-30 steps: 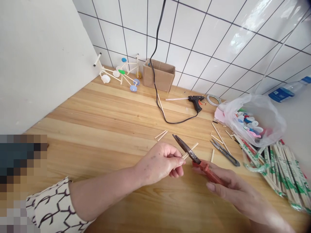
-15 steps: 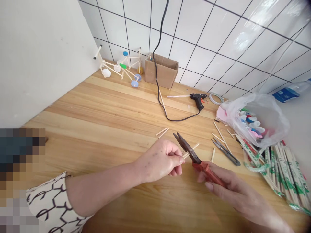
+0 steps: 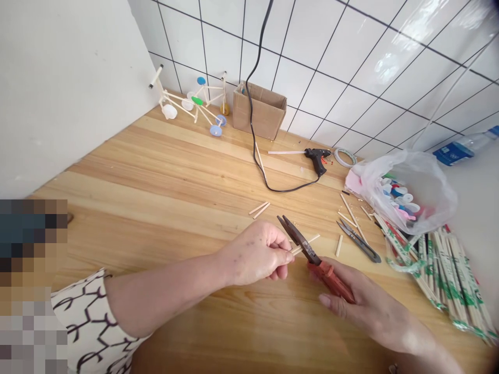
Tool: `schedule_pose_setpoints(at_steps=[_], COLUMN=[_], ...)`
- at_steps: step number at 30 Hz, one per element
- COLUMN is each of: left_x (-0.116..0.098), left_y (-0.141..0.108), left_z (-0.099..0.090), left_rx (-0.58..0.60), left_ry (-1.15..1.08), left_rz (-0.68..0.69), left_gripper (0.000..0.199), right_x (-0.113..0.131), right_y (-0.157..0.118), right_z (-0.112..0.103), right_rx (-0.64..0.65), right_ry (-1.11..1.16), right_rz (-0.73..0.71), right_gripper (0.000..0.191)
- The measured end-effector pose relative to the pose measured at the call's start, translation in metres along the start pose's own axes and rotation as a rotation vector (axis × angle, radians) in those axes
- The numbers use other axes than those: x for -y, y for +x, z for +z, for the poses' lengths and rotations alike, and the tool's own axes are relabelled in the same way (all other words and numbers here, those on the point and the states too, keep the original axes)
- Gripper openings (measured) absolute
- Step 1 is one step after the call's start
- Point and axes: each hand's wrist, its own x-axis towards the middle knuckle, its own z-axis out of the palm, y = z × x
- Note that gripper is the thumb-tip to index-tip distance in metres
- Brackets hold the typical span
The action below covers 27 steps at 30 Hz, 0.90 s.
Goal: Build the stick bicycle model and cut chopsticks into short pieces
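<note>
Between the fingertips of my left hand are thin wooden sticks, which run to the right into the jaws of the pliers. My right hand is wrapped round the red handles of these pliers; their dark jaws point up and to the left, across the sticks. Two short sticks lie on the table just beyond my left hand. Another short piece lies beyond my right hand, beside the grey snips.
A glue gun with a black cord and a tape roll lie farther back. Stick models and a cardboard box stand by the wall. At right are a bag of caps, packed sticks and a bottle.
My right hand and the pliers have shifted slightly left, and the handles look closer together. The whole view has moved a little. The sticks remain in my left fingers.
</note>
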Motion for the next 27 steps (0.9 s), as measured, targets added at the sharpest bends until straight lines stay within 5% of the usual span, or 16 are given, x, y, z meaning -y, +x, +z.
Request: schedule_pose_setpoints(at_steps=[11,27], left_x=[0.000,-0.001], left_y=[-0.001,-0.002], left_z=[0.001,0.001], left_rx=[-0.012,-0.018], left_ry=[-0.031,-0.069], left_rz=[-0.016,-0.027], left_gripper=[0.021,0.021], right_x=[0.011,0.012], right_y=[0.003,0.003], right_z=[-0.001,0.001], right_rx=[0.028,-0.040], right_ry=[-0.106,-0.119], right_rz=[-0.011,-0.013], right_gripper=[0.016,0.037])
